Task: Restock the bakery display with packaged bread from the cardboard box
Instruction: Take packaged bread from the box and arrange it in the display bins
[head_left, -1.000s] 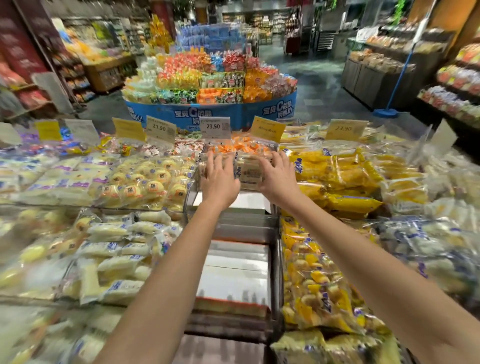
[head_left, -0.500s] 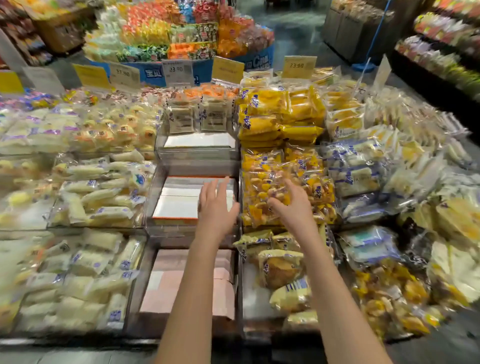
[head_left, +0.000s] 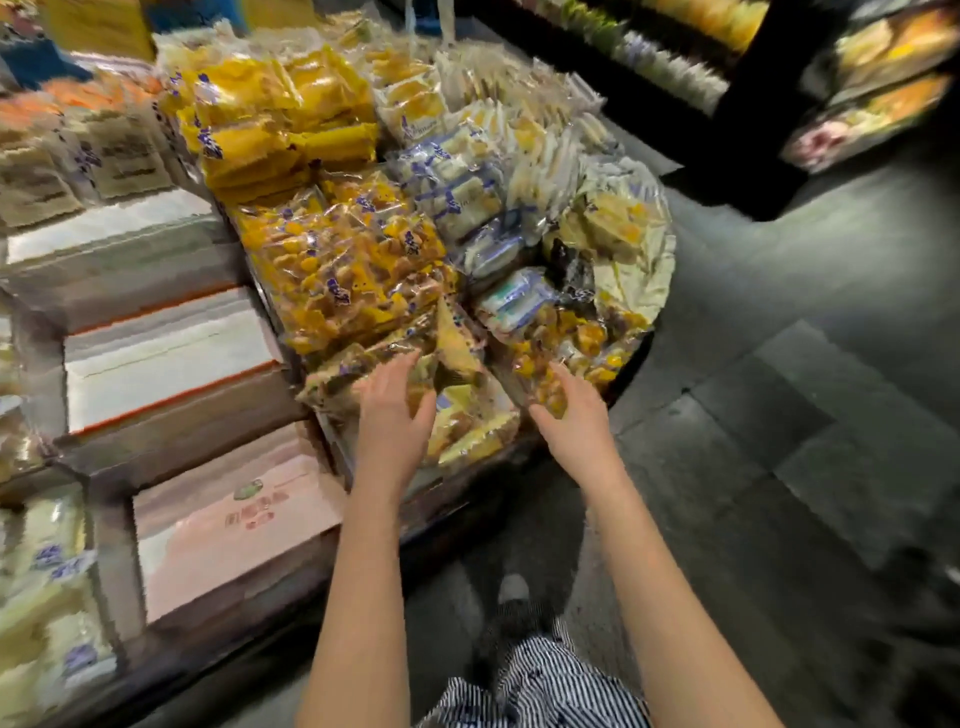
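Frame heavily motion-blurred; fine detail is lost.

- The bakery display (head_left: 171, 441) is seen from its near right corner, filling the frame from 9 to 1 o'clock. Packaged bread is heaped across it.
- The left hand (head_left: 392, 415) is held just below frame centre, palm down, fingers straight and spread. It is laid over a packet of pale yellow bread (head_left: 467, 415) at the display's near corner. Nothing is gripped by it.
- The right hand (head_left: 574, 415) is placed at 3 o'clock from the left hand, well apart from it. Its fingers are partly extended against a bag of yellow pieces (head_left: 566, 338) at the corner's edge. Whether the bag is pinched or only touched cannot be told through the blur.
- At 12 o'clock from the hands, a pile of orange-yellow bags (head_left: 343, 270) is stacked. Bright yellow packs (head_left: 270, 124) are stacked beyond it.
- At 1 o'clock from the hands, white-and-blue packets (head_left: 457, 197) are heaped.
- At 9 to 10 o'clock, two white boxes (head_left: 166, 364) are set in stepped compartments. A pink printed box (head_left: 234, 535) is set in the nearest one, at 8 o'clock.
- At 6 o'clock, a striped garment (head_left: 550, 686) and a shoe (head_left: 513, 590) are seen over the grey tiled floor (head_left: 779, 415).
- Dark shelving (head_left: 883, 104) with blurred goods is seen at 1 to 2 o'clock.
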